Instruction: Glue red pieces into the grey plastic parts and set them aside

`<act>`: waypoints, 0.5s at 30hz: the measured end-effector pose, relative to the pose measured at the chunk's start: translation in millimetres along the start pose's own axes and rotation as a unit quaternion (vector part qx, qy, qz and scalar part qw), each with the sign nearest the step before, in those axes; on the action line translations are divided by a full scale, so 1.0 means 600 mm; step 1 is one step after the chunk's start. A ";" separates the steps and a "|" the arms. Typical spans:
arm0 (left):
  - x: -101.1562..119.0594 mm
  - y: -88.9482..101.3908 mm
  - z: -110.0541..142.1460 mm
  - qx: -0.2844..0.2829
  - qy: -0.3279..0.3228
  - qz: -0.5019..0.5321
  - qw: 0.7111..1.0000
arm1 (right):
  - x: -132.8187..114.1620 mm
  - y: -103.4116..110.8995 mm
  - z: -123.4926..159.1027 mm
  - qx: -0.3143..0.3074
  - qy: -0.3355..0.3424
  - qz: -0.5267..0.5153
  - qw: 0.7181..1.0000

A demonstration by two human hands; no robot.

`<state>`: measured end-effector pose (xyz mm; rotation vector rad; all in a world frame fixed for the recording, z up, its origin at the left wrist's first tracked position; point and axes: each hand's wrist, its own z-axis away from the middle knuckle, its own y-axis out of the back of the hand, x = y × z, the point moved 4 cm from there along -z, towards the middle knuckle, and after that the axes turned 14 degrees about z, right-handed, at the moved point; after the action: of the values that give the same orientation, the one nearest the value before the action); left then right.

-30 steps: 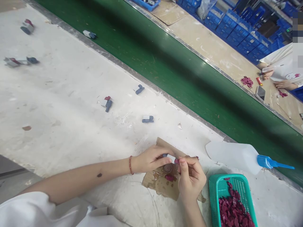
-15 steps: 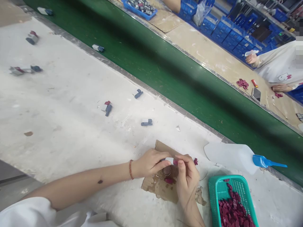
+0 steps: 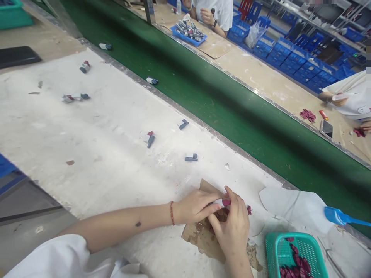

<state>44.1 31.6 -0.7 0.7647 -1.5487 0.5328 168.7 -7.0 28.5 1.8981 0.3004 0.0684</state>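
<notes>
- Markings: on the white shirt (image 3: 344, 85) of a co-worker across the belt, a cartoon print (image 3: 363, 111), pale with a touch of red, partly cut off at the picture's border. Any print on the red tube (image 3: 324, 115) before that person is too small to read.
- Workpiece (image 3: 218, 202): small, white and grey, between the two hands, above the cardboard (image 3: 203, 235) on the worktop (image 3: 116, 154), toward its near edge. Maroon part (image 3: 226, 202) at its right end, touching or nearly so; contact partly hidden.
- Left hand (image 3: 197, 206): thumb and forefinger pinch the workpiece from its left side.
- Right hand (image 3: 236, 224): fingers extended close together at the maroon part, forefinger raised, thumb apart and lower. Cannot tell whether it grips or only touches.
- Just beyond the right hand: loose maroon bit (image 3: 249, 209) on the worktop.
- Right of the right hand: green basket (image 3: 271, 255) holding maroon pieces (image 3: 301, 266); behind it, a translucent bottle (image 3: 301, 204) with a blue nozzle (image 3: 336, 215), lying by the worktop's far edge.
- Farther out: grey-and-white piece (image 3: 191, 157) and grey piece (image 3: 183, 124), the latter near the far edge, alongside the green belt (image 3: 203, 96).
</notes>
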 end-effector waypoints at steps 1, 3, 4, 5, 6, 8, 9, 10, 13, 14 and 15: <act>0.000 0.000 0.000 -0.001 0.004 -0.007 1.000 | 0.000 0.001 -0.002 0.002 0.000 0.007 1.000; -0.002 0.000 -0.001 -0.002 0.012 -0.016 1.000 | -0.002 0.003 -0.006 0.007 -0.007 0.010 1.000; -0.002 0.000 -0.002 0.000 0.013 -0.016 1.000 | -0.003 0.003 -0.007 0.006 -0.008 0.007 1.000; -0.003 0.000 -0.002 0.002 0.013 -0.015 1.000 | -0.004 0.001 -0.009 0.003 -0.009 0.004 1.000; -0.004 0.000 -0.003 0.005 0.012 -0.015 1.000 | -0.005 0.000 -0.011 -0.002 -0.006 0.002 1.000; -0.004 0.002 -0.005 0.015 0.015 -0.016 1.000 | -0.005 -0.005 -0.014 -0.010 0.001 -0.002 1.000; -0.004 0.003 -0.006 0.020 0.022 -0.020 0.999 | -0.004 -0.008 -0.017 -0.013 0.003 -0.004 1.000; -0.004 0.005 -0.008 0.025 0.032 -0.025 0.999 | -0.003 -0.010 -0.020 -0.013 0.004 -0.007 1.000; 0.007 0.020 -0.014 0.043 0.040 -0.053 0.997 | 0.009 -0.015 -0.037 -0.017 -0.014 -0.013 1.000; 0.014 0.029 -0.017 0.052 0.029 -0.065 0.996 | 0.017 -0.016 -0.046 -0.020 -0.030 -0.014 0.999; 0.021 0.040 -0.020 0.064 0.011 -0.081 0.995 | 0.027 -0.016 -0.056 -0.024 -0.053 -0.013 0.998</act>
<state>34.1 54.4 15.7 0.9699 -1.4288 0.5220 175.9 31.1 29.5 1.8423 0.2491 -0.0408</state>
